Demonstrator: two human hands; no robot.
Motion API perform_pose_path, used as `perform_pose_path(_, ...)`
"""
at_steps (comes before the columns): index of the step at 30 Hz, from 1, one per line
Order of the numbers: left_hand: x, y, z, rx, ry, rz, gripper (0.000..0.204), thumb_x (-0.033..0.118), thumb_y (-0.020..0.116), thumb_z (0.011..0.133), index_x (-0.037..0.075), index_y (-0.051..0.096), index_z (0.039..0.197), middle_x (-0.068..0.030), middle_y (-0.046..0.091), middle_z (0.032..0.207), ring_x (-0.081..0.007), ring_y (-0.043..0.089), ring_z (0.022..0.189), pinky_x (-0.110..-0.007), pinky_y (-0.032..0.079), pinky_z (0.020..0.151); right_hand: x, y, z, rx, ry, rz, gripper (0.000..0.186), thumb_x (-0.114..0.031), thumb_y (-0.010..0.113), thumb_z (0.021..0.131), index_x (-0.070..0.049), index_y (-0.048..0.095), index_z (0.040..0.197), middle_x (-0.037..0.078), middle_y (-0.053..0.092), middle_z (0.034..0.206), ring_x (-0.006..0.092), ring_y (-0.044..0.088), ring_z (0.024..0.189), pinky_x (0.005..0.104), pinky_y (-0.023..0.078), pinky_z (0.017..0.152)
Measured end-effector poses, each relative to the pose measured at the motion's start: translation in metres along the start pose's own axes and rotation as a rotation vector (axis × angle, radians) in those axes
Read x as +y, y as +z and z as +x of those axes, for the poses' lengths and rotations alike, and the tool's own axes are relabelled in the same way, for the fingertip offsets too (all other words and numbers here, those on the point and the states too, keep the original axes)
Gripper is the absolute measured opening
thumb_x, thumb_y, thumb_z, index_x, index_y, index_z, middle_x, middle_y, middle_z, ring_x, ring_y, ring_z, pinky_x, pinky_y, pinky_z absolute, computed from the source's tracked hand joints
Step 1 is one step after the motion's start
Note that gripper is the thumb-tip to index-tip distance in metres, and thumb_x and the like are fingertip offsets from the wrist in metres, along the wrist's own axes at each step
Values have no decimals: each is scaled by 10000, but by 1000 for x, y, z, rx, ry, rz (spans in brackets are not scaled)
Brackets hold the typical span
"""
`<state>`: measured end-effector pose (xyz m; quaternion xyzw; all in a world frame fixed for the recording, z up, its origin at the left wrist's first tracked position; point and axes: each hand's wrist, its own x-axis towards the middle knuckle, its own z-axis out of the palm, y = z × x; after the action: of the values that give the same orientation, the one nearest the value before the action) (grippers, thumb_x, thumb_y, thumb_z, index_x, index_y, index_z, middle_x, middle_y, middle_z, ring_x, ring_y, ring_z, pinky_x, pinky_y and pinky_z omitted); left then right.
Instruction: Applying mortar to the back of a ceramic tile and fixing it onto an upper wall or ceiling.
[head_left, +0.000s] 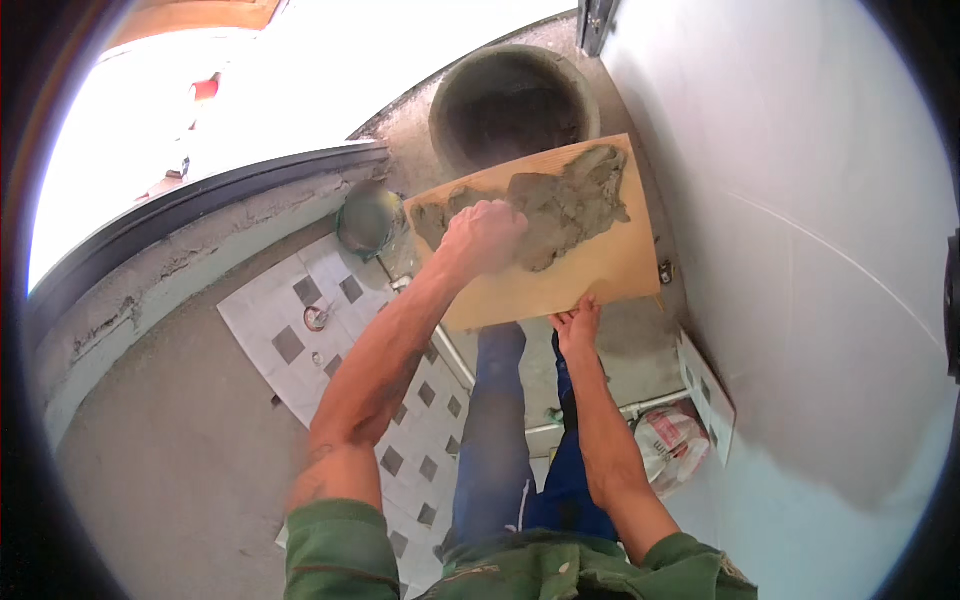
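A tan rectangular tile (600, 262) is tilted in front of my legs, its far half smeared with thick grey mortar (575, 215). My left hand (484, 236) is closed in a fist low over the mortar. From it juts a dark flat shape like the blade of a trowel (533, 192); its handle is hidden in the fist. At the tile's near edge, my right hand (577, 326) grips the rim with its fingers.
Beyond the tile stands a large round tub (443, 125) with dark contents. A small bucket (368, 222) is beside the raised sill (215, 207). Patterned tiles (290, 345), a white pipe (455, 358) and a plastic bag (672, 447) lie below; a wall (800, 200) rises at right.
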<state>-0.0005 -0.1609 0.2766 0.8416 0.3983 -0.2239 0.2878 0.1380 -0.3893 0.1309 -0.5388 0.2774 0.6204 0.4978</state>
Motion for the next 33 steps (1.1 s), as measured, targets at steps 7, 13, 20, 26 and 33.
perform_pose_path(7,-29,7,-7,-168,-151,-2,200,106,577,756,18,626,928,-212,654,841,-392,647,797,-454,523,700,-4,7,-5,238,89,12,492,-423,366,987,-136,246,1369,187,423,1327,392,444,1216,591,338,1014)
perform_pose_path(13,-36,23,-40,-47,-356,-142,371,354,473,893,6,589,945,-273,632,841,-417,626,806,-487,489,722,-1,6,-1,242,57,-67,480,-431,361,987,-139,262,1354,171,449,1306,375,489,1169,596,364,984)
perform_pose_path(20,-72,38,-57,-104,-200,28,256,230,506,818,28,598,944,-248,612,810,-419,612,791,-507,471,702,1,-4,3,148,13,-68,463,-443,381,979,-123,316,1308,157,465,1291,371,487,1169,595,372,967)
perform_pose_path(26,-51,24,-46,-94,-211,-159,240,63,541,743,26,602,973,-223,638,894,-401,624,900,-463,517,725,1,-6,7,151,59,-112,465,-455,385,975,-121,331,1294,147,469,1283,376,487,1164,601,343,986)
perform_pose_path(33,-8,66,-51,-208,-569,-976,362,283,366,933,-14,532,807,-82,517,567,-198,525,431,-365,447,423,-1,-11,4,69,66,-5,569,-518,369,957,-119,305,1358,167,457,1304,384,434,1223,586,325,1020)
